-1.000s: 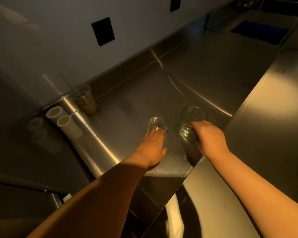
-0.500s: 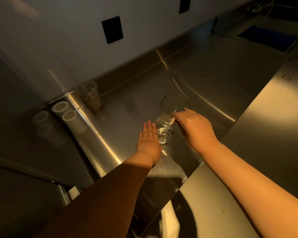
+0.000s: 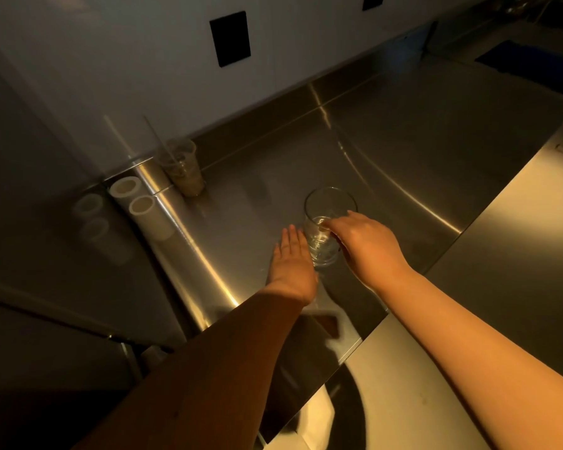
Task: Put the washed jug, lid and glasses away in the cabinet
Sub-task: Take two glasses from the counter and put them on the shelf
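A tall clear glass (image 3: 330, 204) stands tilted inside a shorter clear glass (image 3: 323, 257) on the steel counter (image 3: 403, 151). My right hand (image 3: 368, 245) grips the tall glass from the right, fingers curled round its lower wall. My left hand (image 3: 293, 259) lies with straight fingers against the left side of the short glass. No jug, lid or cabinet is in view.
A plastic cup with a straw and brown drink (image 3: 183, 170) stands by the backsplash at the left, next to two white tubes (image 3: 134, 203). Black outlet plates (image 3: 229, 39) sit on the wall. A blue cloth (image 3: 533, 61) lies far right. The counter's front edge (image 3: 348, 355) runs below my arms.
My right hand lifted the tall glass leftward and set it into the short glass. My left hand stayed at the short glass, its fingers now straight along its side.
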Demonstrator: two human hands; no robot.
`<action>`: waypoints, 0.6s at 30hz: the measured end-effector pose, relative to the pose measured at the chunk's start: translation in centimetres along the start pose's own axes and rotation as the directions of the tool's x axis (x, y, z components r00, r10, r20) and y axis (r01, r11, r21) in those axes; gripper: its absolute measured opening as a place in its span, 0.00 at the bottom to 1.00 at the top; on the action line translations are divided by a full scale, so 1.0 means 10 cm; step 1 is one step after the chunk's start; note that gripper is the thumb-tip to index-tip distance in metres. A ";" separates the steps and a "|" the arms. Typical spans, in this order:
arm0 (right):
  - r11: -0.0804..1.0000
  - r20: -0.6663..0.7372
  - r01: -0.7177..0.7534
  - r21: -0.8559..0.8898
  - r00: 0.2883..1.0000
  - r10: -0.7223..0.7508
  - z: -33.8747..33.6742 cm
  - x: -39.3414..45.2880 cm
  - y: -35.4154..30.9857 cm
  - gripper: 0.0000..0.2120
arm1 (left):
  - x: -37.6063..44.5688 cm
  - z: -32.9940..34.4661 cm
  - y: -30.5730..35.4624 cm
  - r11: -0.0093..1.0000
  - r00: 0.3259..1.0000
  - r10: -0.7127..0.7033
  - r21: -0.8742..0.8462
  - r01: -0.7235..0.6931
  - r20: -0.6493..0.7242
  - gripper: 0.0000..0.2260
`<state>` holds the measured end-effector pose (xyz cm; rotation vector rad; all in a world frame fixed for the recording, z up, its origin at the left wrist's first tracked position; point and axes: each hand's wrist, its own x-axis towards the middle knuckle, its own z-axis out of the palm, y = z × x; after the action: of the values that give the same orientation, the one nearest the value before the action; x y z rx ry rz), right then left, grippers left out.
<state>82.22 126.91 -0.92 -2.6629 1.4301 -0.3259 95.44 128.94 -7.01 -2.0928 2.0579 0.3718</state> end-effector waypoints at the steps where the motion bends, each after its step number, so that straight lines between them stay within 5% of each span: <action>1: 1.000 0.004 -0.005 -0.004 1.000 0.005 0.02 0.00 0.01 0.13 | 0.00 0.01 0.00 1.000 1.000 -0.002 -0.007 0.002 -0.007 0.36; 18: 0.999 0.016 -0.044 0.021 0.999 0.044 0.25 0.00 0.03 0.14 | 0.05 0.04 0.01 0.999 1.000 -0.021 -0.033 0.022 0.017 0.38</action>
<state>82.60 126.69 -3.38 -2.6068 1.4698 -0.3137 95.35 128.53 -7.54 -2.1217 2.0320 0.4214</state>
